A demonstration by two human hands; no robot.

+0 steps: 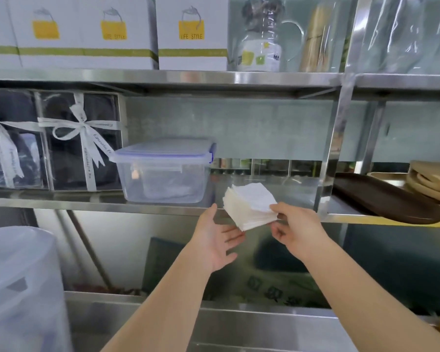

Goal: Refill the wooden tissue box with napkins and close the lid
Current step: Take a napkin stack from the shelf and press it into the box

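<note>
The right hand point(297, 232) grips the napkins point(249, 207) at their near right corner: thumb on top, fingers point(277, 231) curled underneath. The stack is held in the air, in front of the steel shelf point(163, 203) edge and just above its level. It does not rest on the shelf.

The left hand point(215, 240) is open, palm turned up and toward the stack, fingers spread. Its fingertips lie just below the stack's lower left corner. Contact at that corner cannot be confirmed. It grips nothing.

Relation for the next move: the stack lies up and to the left of the right fingers, and up and to the right of the left palm. The stack is near square, so it has no clear long axis; it sits corner-on, one corner toward the person, and tilts down toward them. The left hand is placed to support the free side.

Appearance: white, thin sheets, a thick pile, edges fairly aligned with slight fanning at the left side. The top sheet shows a faint texture.

A clear lidded container point(163, 171) stands on the shelf, left of the stack.

The wooden tissue box is not in view. Judged stage: napkins fetched, refill not yet begun.
</note>
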